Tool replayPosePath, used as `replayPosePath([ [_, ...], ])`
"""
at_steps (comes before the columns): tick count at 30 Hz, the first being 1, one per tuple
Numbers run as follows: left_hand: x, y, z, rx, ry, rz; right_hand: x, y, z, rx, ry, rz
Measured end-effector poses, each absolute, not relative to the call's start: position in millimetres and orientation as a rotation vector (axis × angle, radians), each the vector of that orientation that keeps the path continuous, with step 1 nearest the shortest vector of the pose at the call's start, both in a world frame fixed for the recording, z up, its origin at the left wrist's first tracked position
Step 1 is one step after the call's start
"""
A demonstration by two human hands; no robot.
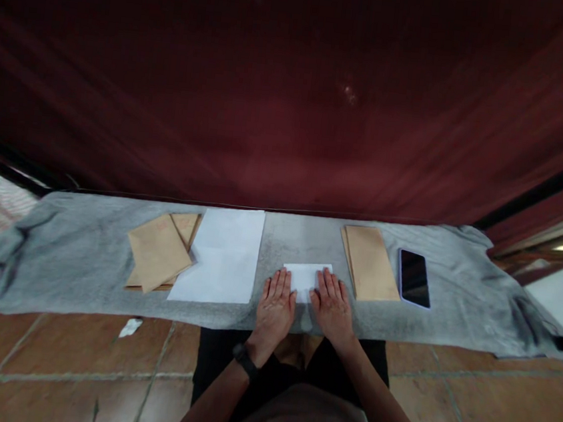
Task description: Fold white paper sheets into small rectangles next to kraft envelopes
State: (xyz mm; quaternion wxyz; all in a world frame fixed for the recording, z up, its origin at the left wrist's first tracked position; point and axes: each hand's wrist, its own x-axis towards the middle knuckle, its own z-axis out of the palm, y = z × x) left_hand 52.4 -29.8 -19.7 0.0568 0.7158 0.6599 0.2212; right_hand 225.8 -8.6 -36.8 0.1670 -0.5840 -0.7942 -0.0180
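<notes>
A small white piece of folded paper (303, 279) lies flat on the grey cloth in front of me. My left hand (275, 306) rests on its left side, fingers stretched out and lying flat. On the right side of the same paper, my right hand (332, 308) is also flat, with its fingers extended. The edges of the paper under my fingers are hidden. Left of my hands lies a stack of large white sheets (223, 258). To the right is a pile of brown envelopes (372, 264).
More brown envelopes (160, 252) lie fanned at the left, partly beside the white sheets. A phone (414, 279) lies right of the envelope pile. Grey cloth (81, 250) covers the narrow surface, and a dark red panel (291, 118) rises behind it. A white scrap (130, 327) is on the tiled floor.
</notes>
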Motion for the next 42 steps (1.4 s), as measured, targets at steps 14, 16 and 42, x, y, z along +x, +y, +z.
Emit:
replayPosePath([
  [14, 61, -17, -21, 2.302, 1.828, 0.599, 229, -9, -36, -1.649, -2.28, -0.056],
  [16, 57, -20, -22, 2.296, 1.84, 0.606, 226, -7, -34, -1.665, -2.265, -0.041],
  [42, 63, -22, -14, 2.401, 1.93, 0.385, 236, 0, -37, -1.607, -2.263, -0.085],
])
